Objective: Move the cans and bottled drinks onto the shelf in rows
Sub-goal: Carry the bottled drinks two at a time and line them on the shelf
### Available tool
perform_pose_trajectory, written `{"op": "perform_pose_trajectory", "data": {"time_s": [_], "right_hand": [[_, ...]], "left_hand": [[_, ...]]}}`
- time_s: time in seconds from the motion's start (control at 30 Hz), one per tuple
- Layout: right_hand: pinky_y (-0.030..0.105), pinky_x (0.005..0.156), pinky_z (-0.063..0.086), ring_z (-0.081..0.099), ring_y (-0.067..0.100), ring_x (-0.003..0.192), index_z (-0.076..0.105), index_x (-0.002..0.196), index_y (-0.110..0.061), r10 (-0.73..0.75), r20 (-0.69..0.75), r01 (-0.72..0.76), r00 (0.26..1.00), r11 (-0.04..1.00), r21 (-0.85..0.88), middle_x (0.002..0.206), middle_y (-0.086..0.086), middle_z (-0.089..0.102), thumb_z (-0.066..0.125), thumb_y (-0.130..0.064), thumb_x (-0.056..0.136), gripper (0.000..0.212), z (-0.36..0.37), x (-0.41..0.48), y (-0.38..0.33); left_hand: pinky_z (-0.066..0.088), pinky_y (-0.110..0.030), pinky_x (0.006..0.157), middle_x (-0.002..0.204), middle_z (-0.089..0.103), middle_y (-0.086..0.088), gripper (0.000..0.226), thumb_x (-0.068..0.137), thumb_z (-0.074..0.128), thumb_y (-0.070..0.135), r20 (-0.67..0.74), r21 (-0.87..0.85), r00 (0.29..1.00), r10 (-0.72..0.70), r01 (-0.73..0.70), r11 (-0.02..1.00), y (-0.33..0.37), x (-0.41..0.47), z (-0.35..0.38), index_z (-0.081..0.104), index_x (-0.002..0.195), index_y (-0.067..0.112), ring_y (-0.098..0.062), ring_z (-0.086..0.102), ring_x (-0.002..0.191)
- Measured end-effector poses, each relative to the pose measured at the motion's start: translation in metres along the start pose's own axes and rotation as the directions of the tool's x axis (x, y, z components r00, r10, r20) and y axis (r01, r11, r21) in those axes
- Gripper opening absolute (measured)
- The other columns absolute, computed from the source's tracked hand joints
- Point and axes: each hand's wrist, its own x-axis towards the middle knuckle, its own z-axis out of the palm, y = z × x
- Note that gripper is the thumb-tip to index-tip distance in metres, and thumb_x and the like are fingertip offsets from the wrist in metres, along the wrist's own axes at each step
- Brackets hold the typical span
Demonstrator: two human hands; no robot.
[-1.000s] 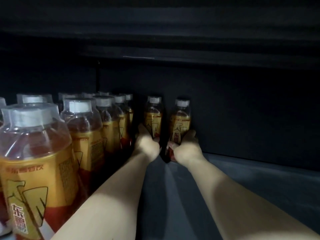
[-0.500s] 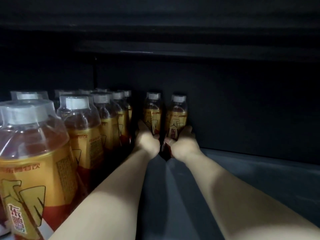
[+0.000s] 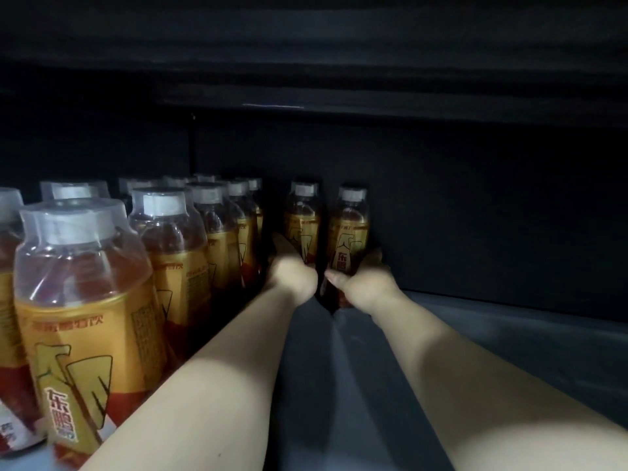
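Observation:
Both my arms reach deep into a dark shelf [image 3: 509,334]. My left hand [image 3: 292,275] grips the lower part of one bottled drink [image 3: 303,219] with a yellow label and white cap, standing upright at the back wall. Beside it on the right, my right hand [image 3: 365,287] grips a second bottle of the same kind [image 3: 350,229], also upright. The two bottles stand close together. Their bases are hidden behind my hands.
Rows of several identical yellow-label bottles [image 3: 85,300] fill the left side of the shelf from front to back. The shelf's dark back wall [image 3: 475,215] stands right behind the held bottles. An upper shelf board [image 3: 306,62] hangs low overhead.
Both hands stay on the two bottles at the back. The bottles have shifted only slightly, closer together and further back; the view has tilted a little.

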Motion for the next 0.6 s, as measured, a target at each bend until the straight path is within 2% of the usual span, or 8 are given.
{"op": "perform_pose_trajectory", "data": {"time_s": [0.07,0.1,0.23,0.3,0.37,0.43,0.6], "right_hand": [[0.044,0.107,0.045,0.048,0.032,0.132,0.029,0.156,-0.012,0.005,0.012,-0.005,1.000,1.000,0.029,0.151,0.012,0.044,0.066,-0.081,0.059,0.124,-0.005,-0.003,0.007],[0.044,0.107,0.045,0.049,0.032,0.131,0.032,0.154,-0.011,0.007,0.014,-0.007,1.000,1.000,0.020,0.148,0.012,0.047,0.064,-0.080,0.064,0.119,-0.010,-0.008,0.007],[0.044,0.101,0.049,0.056,0.031,0.120,0.051,0.139,-0.007,-0.030,0.067,0.038,0.997,0.993,-0.115,0.132,0.012,0.059,0.054,-0.064,0.092,0.074,-0.033,-0.038,0.012],[0.044,0.102,0.047,0.054,0.031,0.122,0.049,0.139,-0.009,-0.069,0.100,0.088,0.993,0.974,-0.209,0.134,0.012,0.057,0.050,-0.056,0.098,0.063,-0.042,-0.055,0.017],[0.044,0.107,0.042,0.047,0.031,0.130,0.039,0.146,-0.012,-0.115,0.135,0.153,0.984,0.935,-0.320,0.143,0.012,0.050,0.045,-0.051,0.101,0.059,-0.050,-0.073,0.023],[0.044,0.113,0.036,0.039,0.032,0.138,0.033,0.151,-0.014,-0.151,0.171,0.210,0.974,0.886,-0.413,0.152,0.011,0.042,0.040,-0.048,0.104,0.059,-0.060,-0.088,0.028],[0.045,0.118,0.026,0.030,0.033,0.144,0.028,0.156,-0.014,-0.147,0.203,0.231,0.968,0.837,-0.496,0.159,0.012,0.033,0.030,-0.049,0.106,0.061,-0.084,-0.119,0.033]], "left_hand": [[0.035,-0.041,0.110,0.156,0.026,-0.023,0.087,0.100,0.055,0.021,0.016,0.036,0.999,-0.041,0.041,0.999,0.005,-0.007,-0.002,-0.009,0.156,0.008,-0.037,0.037,0.139],[0.035,-0.041,0.109,0.157,0.026,-0.022,0.088,0.100,0.055,0.023,0.007,0.034,0.999,-0.052,0.052,0.998,0.007,-0.010,-0.003,-0.011,0.157,0.010,-0.036,0.036,0.139],[0.041,-0.038,0.102,0.150,0.030,-0.019,0.080,0.100,0.055,0.025,-0.038,0.050,0.996,-0.079,0.081,0.995,0.012,-0.029,-0.010,0.003,0.157,0.011,-0.035,0.044,0.131],[0.039,-0.037,0.103,0.147,0.032,-0.017,0.064,0.100,0.055,0.024,-0.017,0.087,0.998,-0.062,0.063,0.994,0.014,-0.043,-0.015,0.021,0.152,0.008,-0.035,0.043,0.130],[0.037,-0.040,0.106,0.145,0.032,-0.017,0.052,0.099,0.055,0.024,0.034,0.128,0.999,-0.032,0.027,0.991,0.014,-0.058,-0.019,0.032,0.143,0.008,-0.035,0.042,0.131],[0.036,-0.041,0.108,0.145,0.033,-0.017,0.052,0.100,0.053,0.028,0.085,0.203,0.996,0.025,-0.041,0.978,0.011,-0.072,-0.021,0.032,0.143,0.009,-0.035,0.039,0.133],[0.038,-0.040,0.108,0.140,0.043,-0.011,0.052,0.097,0.053,0.044,0.234,0.389,0.959,0.160,-0.243,0.889,0.013,-0.107,-0.022,0.039,0.140,0.018,-0.030,0.043,0.129]]}}
